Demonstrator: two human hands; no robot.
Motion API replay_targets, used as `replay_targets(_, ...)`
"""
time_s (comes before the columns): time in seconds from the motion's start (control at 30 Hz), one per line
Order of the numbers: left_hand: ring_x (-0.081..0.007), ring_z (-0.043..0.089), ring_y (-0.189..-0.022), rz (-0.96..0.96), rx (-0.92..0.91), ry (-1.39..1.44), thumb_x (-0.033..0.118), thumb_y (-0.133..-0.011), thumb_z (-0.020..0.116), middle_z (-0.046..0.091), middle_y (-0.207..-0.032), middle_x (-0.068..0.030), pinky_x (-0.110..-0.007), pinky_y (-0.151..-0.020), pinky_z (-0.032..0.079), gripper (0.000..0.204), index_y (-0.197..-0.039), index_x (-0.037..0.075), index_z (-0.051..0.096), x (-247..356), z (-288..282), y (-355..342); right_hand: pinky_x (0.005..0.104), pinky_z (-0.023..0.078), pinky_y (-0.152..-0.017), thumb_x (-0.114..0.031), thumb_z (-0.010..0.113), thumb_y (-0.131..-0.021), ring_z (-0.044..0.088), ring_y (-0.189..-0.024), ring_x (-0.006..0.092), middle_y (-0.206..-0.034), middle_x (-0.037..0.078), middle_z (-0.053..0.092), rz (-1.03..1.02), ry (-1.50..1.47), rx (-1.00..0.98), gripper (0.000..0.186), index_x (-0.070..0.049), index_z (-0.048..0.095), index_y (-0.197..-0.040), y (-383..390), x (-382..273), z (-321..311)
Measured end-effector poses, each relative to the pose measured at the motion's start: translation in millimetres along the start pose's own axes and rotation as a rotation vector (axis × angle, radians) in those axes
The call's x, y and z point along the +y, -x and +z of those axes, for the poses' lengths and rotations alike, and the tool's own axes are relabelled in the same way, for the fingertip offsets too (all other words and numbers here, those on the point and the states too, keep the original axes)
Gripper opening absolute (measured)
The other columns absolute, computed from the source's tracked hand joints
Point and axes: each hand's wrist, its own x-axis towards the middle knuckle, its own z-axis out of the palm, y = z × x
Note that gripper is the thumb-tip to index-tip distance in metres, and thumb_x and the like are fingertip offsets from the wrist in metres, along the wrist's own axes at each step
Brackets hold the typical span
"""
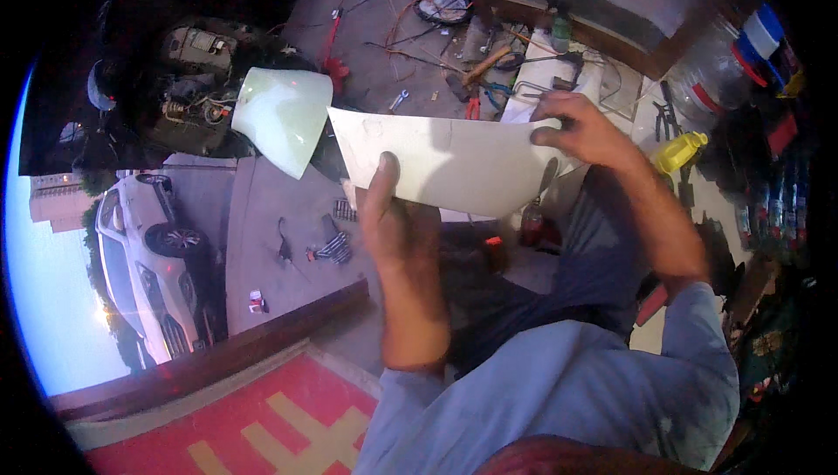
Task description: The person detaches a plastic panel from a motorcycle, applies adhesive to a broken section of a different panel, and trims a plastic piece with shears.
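A white, slightly curved panel (463, 156) is held up in front of my lap, one pointed corner toward the left. My left hand (397, 217) grips its lower left edge, thumb on the near face and the other fingers hidden behind. At the right end, my right hand (580, 128) pinches the upper edge with curled fingers. Just left of the panel, a pale greenish-white curved cover (284, 117) rests against a dark machine with exposed parts (196, 82). I cannot make out whether the cover and the panel touch.
Beyond the panel lie a hammer (485, 65), red-handled pliers (472, 108), a wrench (399, 99) and wires. A yellow bottle (681, 152) stands at right. Small parts (332, 246) lie on the floor at left, near a raised sill (262, 344). A white car (153, 257) is parked outside.
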Motion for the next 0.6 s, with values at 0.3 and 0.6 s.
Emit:
replay_targets(0.3, -0.0337, 0.051, -0.124, 0.097, -0.086, 0.103, 0.012, -0.084, 0.062, 0.051, -0.132, -0.0144, -0.051, -0.108, 0.039, 0.067, -0.144, 0.003, 0.033, 13, 10, 13, 0.0378, 0.043, -0.070, -0.022, 0.082, -0.071, 0.054, -0.081, 0.0282, -0.086, 0.010, 0.059, -0.009, 0.183, 0.139, 0.030, -0.003, 0.066, -0.088, 10, -63, -27)
replay_targets(0.6, -0.0325, 0.051, -0.124, 0.127, -0.100, 0.115, 0.014, -0.078, 0.072, 0.051, -0.134, -0.0139, -0.050, -0.106, 0.040, 0.074, -0.142, 0.004, 0.036, 18, 19, 20, 0.0413, 0.044, -0.077, -0.022, 0.084, -0.065, 0.054, -0.090, 0.0324, -0.094, 0.012, 0.059, 0.052, 0.236, 0.173, 0.036, -0.003, 0.066, -0.090, 21, -81, -38)
